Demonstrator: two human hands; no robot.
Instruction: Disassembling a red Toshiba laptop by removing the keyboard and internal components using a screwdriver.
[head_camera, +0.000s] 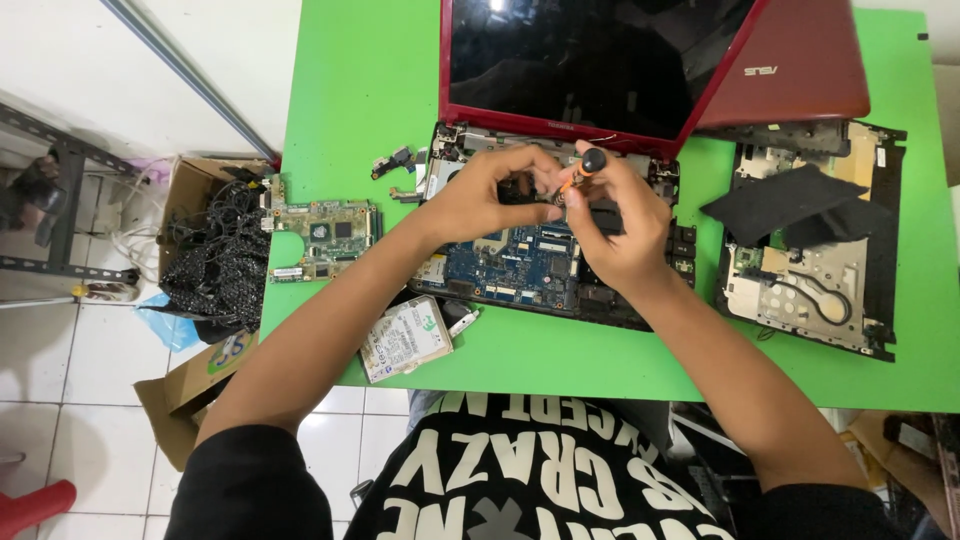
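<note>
Table (360, 90): opened laptop base (530, 265) at centre, its screen (590, 60) standing behind; both hands, left hand (480, 195) and right hand (620, 225), meet over it, the right holding a screwdriver (585, 168). Left of it lies a loose circuit board (325, 235); before it, near the table's front edge, a hard drive (405, 338). Right of it sits a second dismantled laptop (815, 240); off the table's left edge, a box of cables (215, 245).

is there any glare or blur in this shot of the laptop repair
Head view: a small bright glare spot on the dark laptop screen near the top edge; even light, soft shadows on the green table; both hands and the screwdriver look reasonably sharp.
</note>
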